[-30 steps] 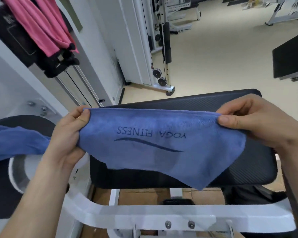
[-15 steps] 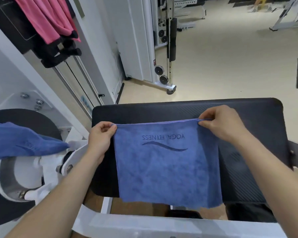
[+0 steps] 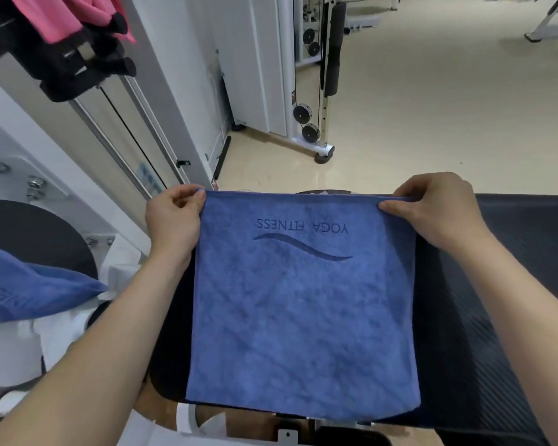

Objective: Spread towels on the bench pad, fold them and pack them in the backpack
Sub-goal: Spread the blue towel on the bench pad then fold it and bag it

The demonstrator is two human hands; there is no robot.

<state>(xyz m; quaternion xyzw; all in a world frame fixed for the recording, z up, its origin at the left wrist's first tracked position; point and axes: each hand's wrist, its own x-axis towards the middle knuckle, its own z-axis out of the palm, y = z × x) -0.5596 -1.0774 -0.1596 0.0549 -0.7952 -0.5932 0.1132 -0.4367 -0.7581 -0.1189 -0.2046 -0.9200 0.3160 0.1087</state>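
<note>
floor (image 3: 432, 107): beige, glossy | cable machine (image 3: 313, 91): white, far centre | pink cloth (image 3: 62, 17): top-left

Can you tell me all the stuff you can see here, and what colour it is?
spread towel: one, blue, flat on the bench pad, YOGA FITNESS lettering upside down
bench pad: one, black, under that towel
second towel: one, blue, bunched at the left on the round pad
round pad: one, black, far left
cloth: pink, hanging top left, count unclear
pulley wheels: four, dark, on the cable machine
cable machine: one, white, beyond the bench
floor: beige
left hand: pinches the spread towel's far left corner
right hand: pinches its far right corner
</note>
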